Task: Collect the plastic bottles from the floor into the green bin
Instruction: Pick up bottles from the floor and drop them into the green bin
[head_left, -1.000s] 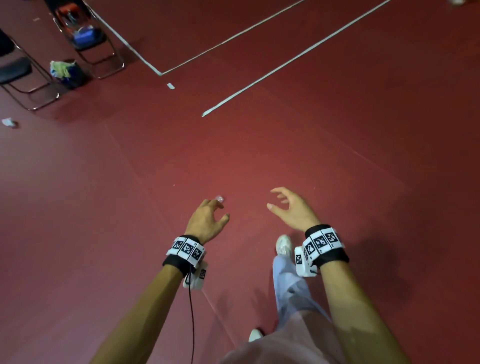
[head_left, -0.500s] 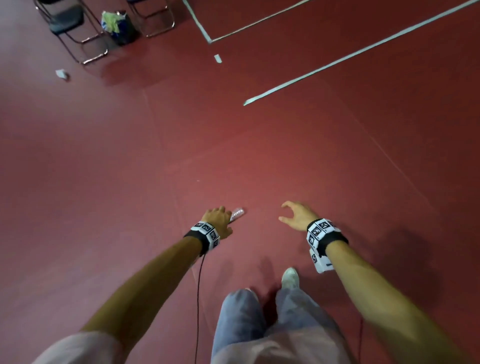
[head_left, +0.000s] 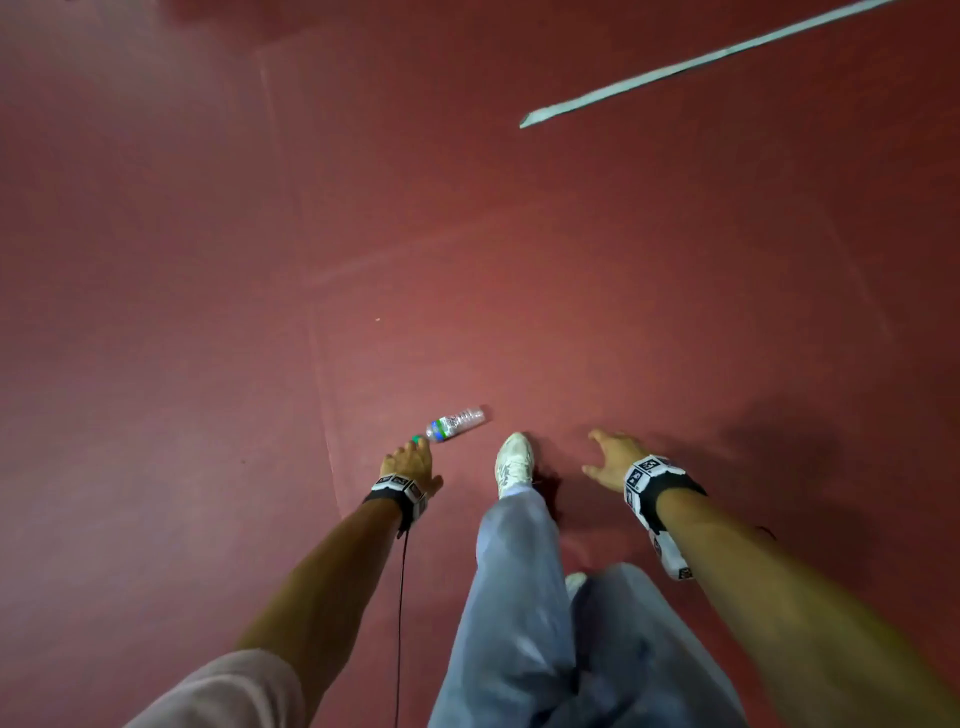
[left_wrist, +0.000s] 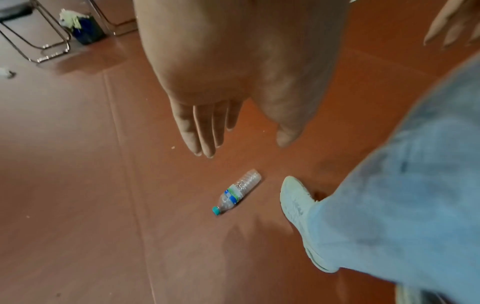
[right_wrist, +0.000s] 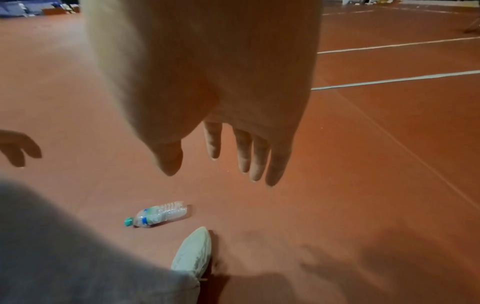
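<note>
A clear plastic bottle (head_left: 453, 424) with a teal cap and a blue-green label lies on its side on the red floor, just ahead of my left foot. It also shows in the left wrist view as the bottle (left_wrist: 237, 193) and in the right wrist view as the bottle (right_wrist: 158, 214). My left hand (head_left: 410, 460) hangs above the floor near the cap end, fingers straight, holding nothing; the left hand (left_wrist: 207, 131) is apart from the bottle. My right hand (head_left: 608, 457) is spread open to the right of my shoe. No green bin is in view.
My white shoe (head_left: 514, 462) stands right of the bottle. A white floor line (head_left: 675, 67) runs at the upper right. In the left wrist view, metal chair legs (left_wrist: 44, 47) and a dark bag (left_wrist: 85, 28) stand far off to the left.
The view has tilted down and I have stepped forward. The bottle, half hidden behind my left hand before, now lies fully in sight. Both hands have lowered toward the floor.
</note>
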